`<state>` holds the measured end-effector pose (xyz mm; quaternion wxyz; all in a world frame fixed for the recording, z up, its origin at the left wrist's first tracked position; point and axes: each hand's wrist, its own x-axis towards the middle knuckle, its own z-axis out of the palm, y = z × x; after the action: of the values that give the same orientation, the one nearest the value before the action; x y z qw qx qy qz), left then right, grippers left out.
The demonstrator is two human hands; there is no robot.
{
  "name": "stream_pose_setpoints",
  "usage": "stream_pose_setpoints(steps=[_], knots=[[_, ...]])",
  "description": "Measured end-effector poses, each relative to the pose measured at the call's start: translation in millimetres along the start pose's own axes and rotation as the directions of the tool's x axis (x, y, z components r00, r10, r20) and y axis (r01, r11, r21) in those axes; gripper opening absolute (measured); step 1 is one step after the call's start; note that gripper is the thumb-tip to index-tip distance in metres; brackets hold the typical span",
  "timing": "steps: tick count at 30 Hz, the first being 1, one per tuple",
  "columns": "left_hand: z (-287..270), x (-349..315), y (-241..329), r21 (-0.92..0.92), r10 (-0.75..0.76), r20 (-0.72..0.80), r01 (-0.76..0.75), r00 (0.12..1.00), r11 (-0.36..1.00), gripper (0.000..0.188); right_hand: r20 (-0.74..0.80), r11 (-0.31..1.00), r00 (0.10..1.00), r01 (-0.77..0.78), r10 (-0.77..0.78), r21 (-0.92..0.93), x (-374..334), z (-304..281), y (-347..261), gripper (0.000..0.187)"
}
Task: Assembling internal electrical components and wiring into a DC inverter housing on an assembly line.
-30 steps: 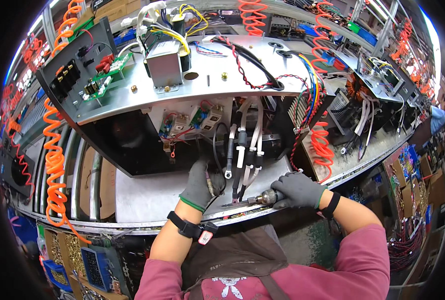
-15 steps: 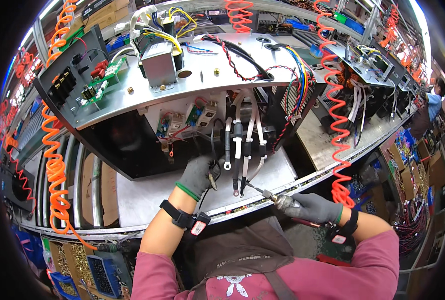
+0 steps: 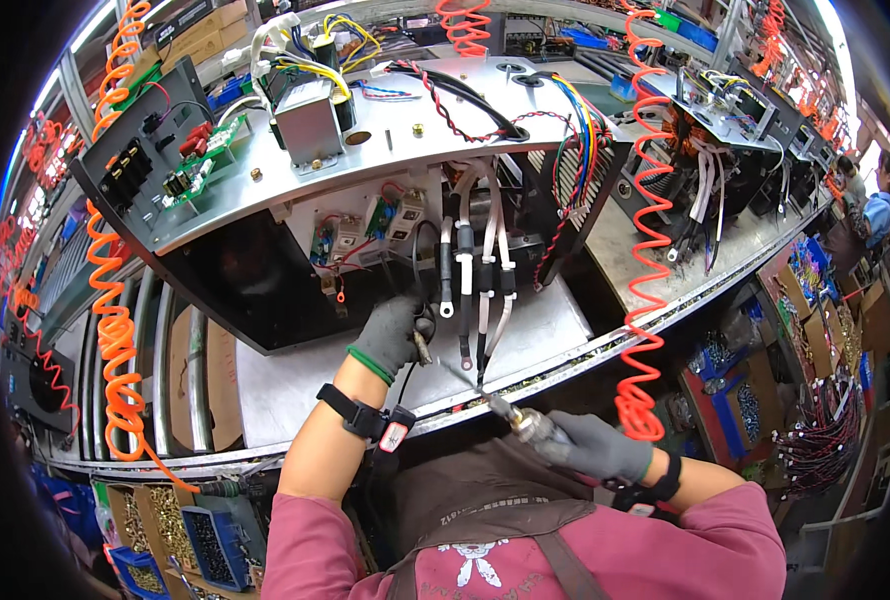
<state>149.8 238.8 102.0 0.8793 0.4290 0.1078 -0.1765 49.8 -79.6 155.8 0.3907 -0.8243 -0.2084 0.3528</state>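
My left hand (image 3: 389, 338), in a grey glove with a green cuff, is closed around a black cable (image 3: 406, 386) with a dull brass-coloured end fitting (image 3: 423, 347). My gloved right hand (image 3: 605, 447) grips a metal power screwdriver (image 3: 535, 426), its long bit pointing up and left toward my left hand. Between and beyond my hands, thick black and white cables (image 3: 465, 300) with ring lugs hang from an open-fronted machine chassis (image 3: 235, 265). Inside it, small circuit modules (image 3: 401, 220) sit on a pale panel. The tip of the bit is blurred.
Coiled orange air hoses (image 3: 115, 330) hang left and right of the chassis. A roller conveyor (image 3: 197, 370) lies at left, and a second open unit (image 3: 725, 160) stands at right. Parts bins (image 3: 210, 545) are at lower left, with more boxes at right. Another person (image 3: 880, 205) is far right.
My right hand has brought the screwdriver left and nearer to me. The left hand, still on the cable, has shifted slightly. The view has moved a little.
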Motion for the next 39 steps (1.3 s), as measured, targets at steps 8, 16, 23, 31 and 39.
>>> stream_pose_setpoints(steps=[8,16,23,31,39], knots=[[20.7,-3.6,4.8,0.286,-0.038,-0.134,0.075,0.990,0.955,0.011,-0.220,0.950,0.975,0.038,0.033,0.309,47.6,26.1,-7.7,0.050],[33.4,-19.4,16.4,0.718,0.089,0.071,-0.113,0.993,0.687,0.014,-0.245,0.889,0.964,0.017,0.108,0.458,60.3,31.7,6.1,0.050],[25.7,-9.6,13.9,0.394,0.043,-0.002,-0.039,0.999,0.918,0.009,-0.246,0.907,0.969,0.125,-0.024,0.402,64.7,31.4,2.0,0.046],[23.1,-9.3,9.9,0.475,0.058,-0.025,-0.039,0.998,0.879,0.014,-0.175,0.876,0.984,0.073,0.013,0.476,59.5,23.7,-8.8,0.037],[25.0,-9.6,14.6,0.120,0.004,-0.039,0.001,0.999,0.993,0.010,-0.108,0.756,0.992,0.017,0.071,0.655,64.4,25.8,-14.8,0.033]])
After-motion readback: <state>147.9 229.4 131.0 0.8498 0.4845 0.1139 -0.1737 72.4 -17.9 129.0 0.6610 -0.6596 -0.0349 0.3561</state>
